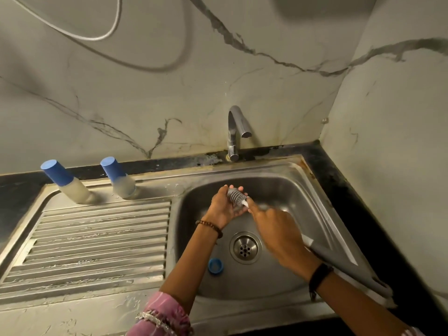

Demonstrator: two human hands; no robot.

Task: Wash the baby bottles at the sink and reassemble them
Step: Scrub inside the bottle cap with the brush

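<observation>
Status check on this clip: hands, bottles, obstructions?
Left hand grips brush head; right hand on handle. Both bottles capped on drainboard. Blue ring in basin.

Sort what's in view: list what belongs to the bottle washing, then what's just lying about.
In the job: bottle brush, left hand, right hand, two capped bottles, blue ring, tap, sink.
Lying about: grey cloth, hanging cable.

Two capped bottles (65, 181) (118, 177), one brush (236, 195), one blue ring (215, 265), one tap (236, 132).
</observation>
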